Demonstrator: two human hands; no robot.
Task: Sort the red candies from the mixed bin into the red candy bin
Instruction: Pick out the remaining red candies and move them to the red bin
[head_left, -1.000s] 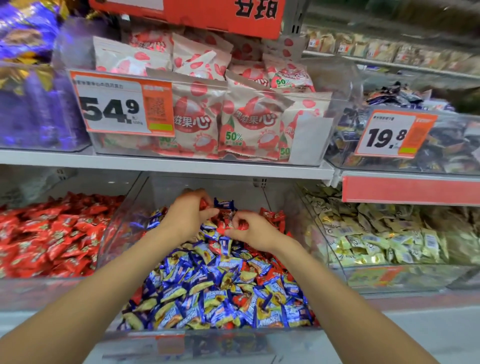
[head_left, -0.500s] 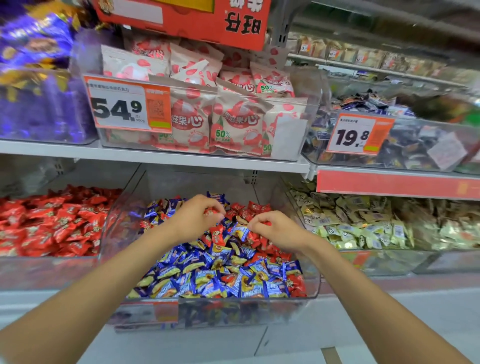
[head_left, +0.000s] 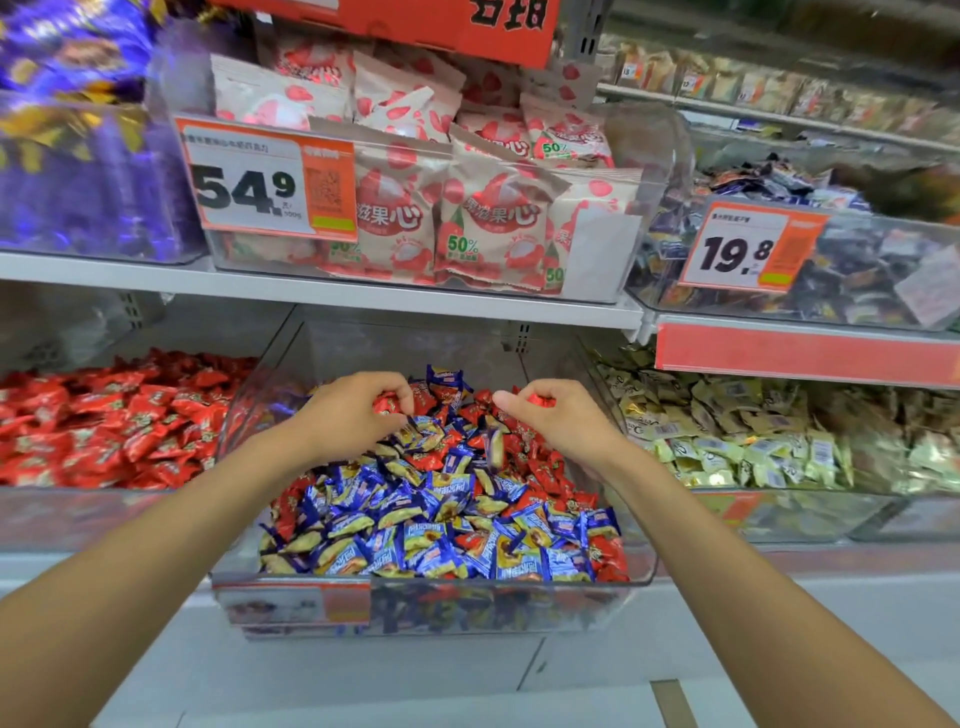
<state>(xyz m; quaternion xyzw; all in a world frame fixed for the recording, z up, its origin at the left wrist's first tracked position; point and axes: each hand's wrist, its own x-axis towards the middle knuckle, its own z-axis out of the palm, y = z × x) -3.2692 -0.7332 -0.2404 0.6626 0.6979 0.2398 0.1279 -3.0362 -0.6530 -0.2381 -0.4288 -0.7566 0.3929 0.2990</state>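
Left hand (head_left: 353, 410) curls over its red candy (head_left: 385, 404), so can't tell how many are in that grip. Red candy bin (head_left: 78, 514) runs off the left edge. Purple bags (head_left: 78, 104) up top are pure blur, and the front label (head_left: 291, 605) on the mixed bin (head_left: 493, 605) is too smeared to read.

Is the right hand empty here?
No, the right hand pinches a red candy over the mixed bin.
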